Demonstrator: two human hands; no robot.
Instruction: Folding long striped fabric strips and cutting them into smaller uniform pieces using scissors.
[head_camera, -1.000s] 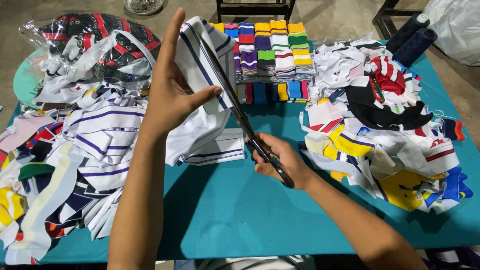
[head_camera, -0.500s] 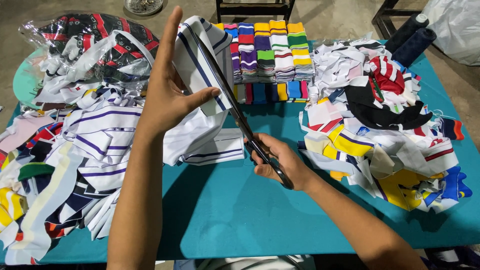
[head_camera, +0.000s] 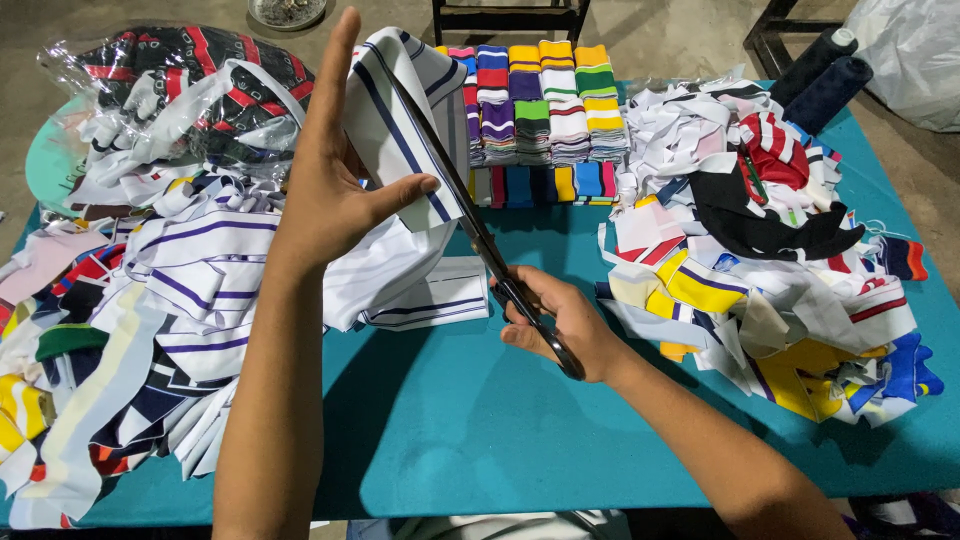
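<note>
Little has shifted across the last second: the long scissors (head_camera: 480, 235) have crept slightly farther up the raised strip of white fabric with navy stripes (head_camera: 400, 130), while both hands hold almost the same pose as before, which suggests a slow cut running lengthwise along the strip rather than a finished one.

Spread beneath it all is the teal tabletop (head_camera: 470, 420). Left of the raised strip lies a broad heap of striped white and coloured cut pieces (head_camera: 150, 300), with a clear plastic bag of dark red-and-black fabric (head_camera: 190, 80) behind it. Right of the strip sits a mound of mixed offcuts (head_camera: 770, 260) in white, yellow, red and black. Just behind the strip stand neat stacks of folded, multicoloured striped ribbing (head_camera: 540, 110), and two dark thread cones (head_camera: 820, 75) rest at the far right corner.

The left hand (head_camera: 330, 190) holds the strip upright, thumb pressed to its near face and fingers extended behind it. The right hand (head_camera: 560, 325), below and right of the strip, is closed through the scissor handles, the blades angled up against the fabric's right edge. The strip's lower end trails onto the tabletop between the two hands.
</note>
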